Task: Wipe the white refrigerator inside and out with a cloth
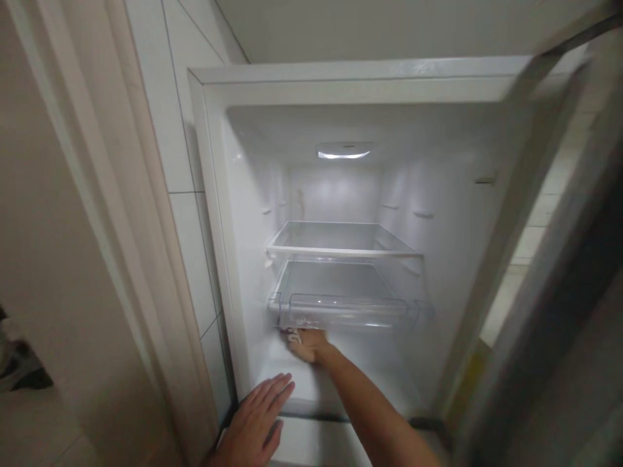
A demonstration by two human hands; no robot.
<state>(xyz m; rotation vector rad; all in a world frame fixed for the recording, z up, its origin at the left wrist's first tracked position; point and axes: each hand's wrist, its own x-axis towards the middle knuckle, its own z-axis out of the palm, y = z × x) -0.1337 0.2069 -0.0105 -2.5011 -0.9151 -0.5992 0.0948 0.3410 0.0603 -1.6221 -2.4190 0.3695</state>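
Observation:
My right hand (311,345) reaches low into an open fridge (214,194), below a clear drawer (348,303). Its fingers press a small, pale, patterned cloth (294,335) towards the lower left inside wall. The cloth is partly covered by the fingers and blurred. My left hand (257,418) is open, with fingers stretched out, at the front left edge of the fridge floor (311,383). Nothing shows in it.
Above the drawer sits a glass shelf (345,251) with a white front edge. A lamp (343,152) glows in the fridge ceiling. The open door (549,311) stands on the right. A tiled wall (182,227) and a door frame (141,259) border the left side.

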